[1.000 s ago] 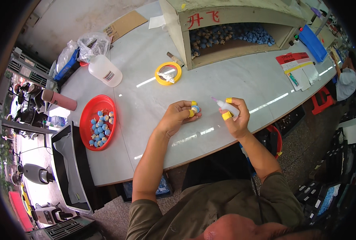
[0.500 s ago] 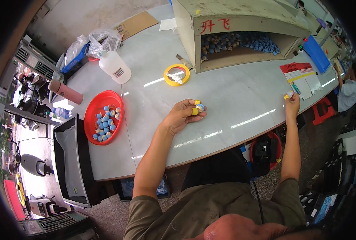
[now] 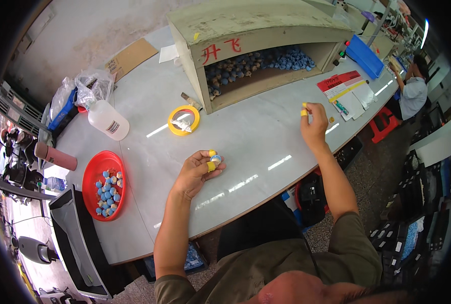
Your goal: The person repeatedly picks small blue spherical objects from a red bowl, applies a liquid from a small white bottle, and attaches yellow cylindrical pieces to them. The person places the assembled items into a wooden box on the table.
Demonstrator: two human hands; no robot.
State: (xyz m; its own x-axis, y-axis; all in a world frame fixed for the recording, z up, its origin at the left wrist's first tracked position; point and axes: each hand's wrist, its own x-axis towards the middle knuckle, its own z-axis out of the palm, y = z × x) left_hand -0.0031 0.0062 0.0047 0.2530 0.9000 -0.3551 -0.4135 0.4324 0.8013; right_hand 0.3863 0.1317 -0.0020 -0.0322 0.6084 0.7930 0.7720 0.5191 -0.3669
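Left hand (image 3: 199, 169): thumb and fingers pinch a small blue-and-cream ball (image 3: 216, 159) just above the desk (image 3: 251, 134), near its middle. Yellow wraps observed on thumb and fingertip. Right hand (image 3: 314, 124): raised over the right part of the desk, fingers bent, thumb close to a fingertip, similarly wrapped — whether anything lies between them cannot be told.

On the left of the desk stands a red bowl (image 3: 86, 175) holding similar blue-and-cream balls (image 3: 107, 195). Farther off is a white plastic bottle (image 3: 109, 120). A yellow tape roll (image 3: 196, 120) lies beyond the left hand, with crumpled white material (image 3: 182, 124) inside its ring. At the far side, an open-fronted cabinet (image 3: 256, 25) contains many blue pieces (image 3: 291, 58). Right of it: red-and-white papers (image 3: 357, 96) and a blue tray (image 3: 364, 57).
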